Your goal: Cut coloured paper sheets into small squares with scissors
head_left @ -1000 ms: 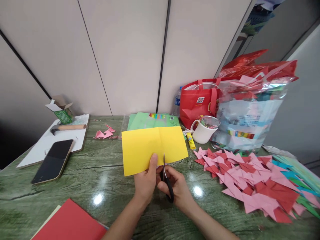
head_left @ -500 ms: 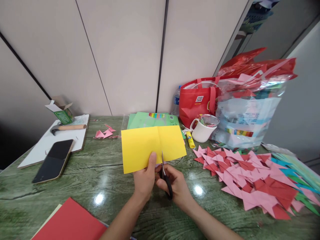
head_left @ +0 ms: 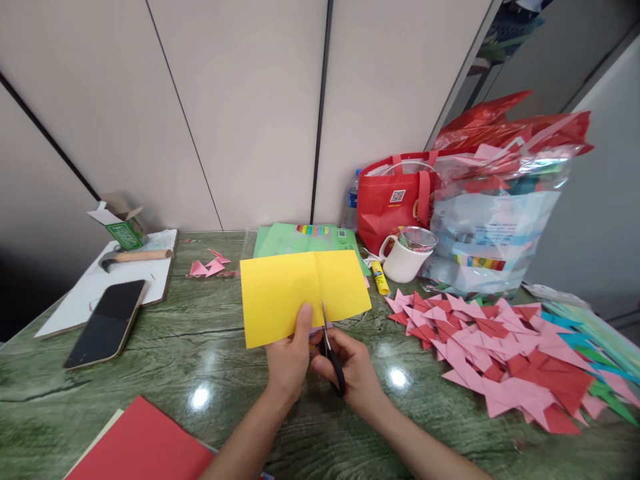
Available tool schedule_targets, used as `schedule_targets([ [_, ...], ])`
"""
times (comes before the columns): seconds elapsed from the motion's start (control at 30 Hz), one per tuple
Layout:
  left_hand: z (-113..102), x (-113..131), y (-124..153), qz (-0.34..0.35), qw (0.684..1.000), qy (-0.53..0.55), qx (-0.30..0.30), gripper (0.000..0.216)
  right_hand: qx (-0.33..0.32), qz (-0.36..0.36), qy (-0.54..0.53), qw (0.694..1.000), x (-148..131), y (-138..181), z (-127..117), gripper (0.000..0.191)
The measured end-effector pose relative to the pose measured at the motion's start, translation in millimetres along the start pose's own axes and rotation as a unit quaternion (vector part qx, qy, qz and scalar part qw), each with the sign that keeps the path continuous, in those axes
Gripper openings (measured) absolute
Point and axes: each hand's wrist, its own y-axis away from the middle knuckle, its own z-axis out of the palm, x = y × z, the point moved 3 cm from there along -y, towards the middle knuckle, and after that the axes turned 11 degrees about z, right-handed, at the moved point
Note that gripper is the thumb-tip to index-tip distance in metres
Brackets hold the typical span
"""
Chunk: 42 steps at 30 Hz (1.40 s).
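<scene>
A sheet of yellow paper (head_left: 280,287) with a crease down it is held up above the table. My left hand (head_left: 293,353) grips its lower edge, thumb on the front and the other fingers behind. In my right hand (head_left: 353,367) is a pair of scissors (head_left: 336,373) with black handles. One blade shows in front of the paper, pointing up beside the crease; the other is hidden. Below the paper's right part, the two hands are close together.
Folded pink and red paper stars (head_left: 500,347) cover the right side. Behind are a white mug (head_left: 403,260), glue stick (head_left: 380,277), red bag (head_left: 385,207) and green packets (head_left: 280,240). At left lie a phone (head_left: 107,323), hammer (head_left: 143,255) and red paper (head_left: 145,440).
The whole view has shifted very slightly. Both hands, the yellow paper and the scissors keep almost the same position.
</scene>
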Motion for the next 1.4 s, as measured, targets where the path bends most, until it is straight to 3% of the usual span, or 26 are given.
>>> schedule_targets([
  [0.6, 0.4, -3.3, 0.7, -0.01, 0.999, 0.036, 0.017, 0.043, 0.007, 0.015, 0.016, 1.0, 2.8, -0.3, -0.2, 0.031],
  [0.9, 4.0, -3.2, 5.7, -0.027, 0.997, 0.068, -0.001, 0.038, 0.025, -0.006, 0.007, 1.0, 0.1, -1.1, -5.0, 0.042],
  [1.4, 3.9, -3.7, 6.5, -0.033, 0.996, 0.084, -0.005, 0.041, 0.029, -0.01, 0.009, 0.999, -0.4, -0.2, -5.0, 0.04],
])
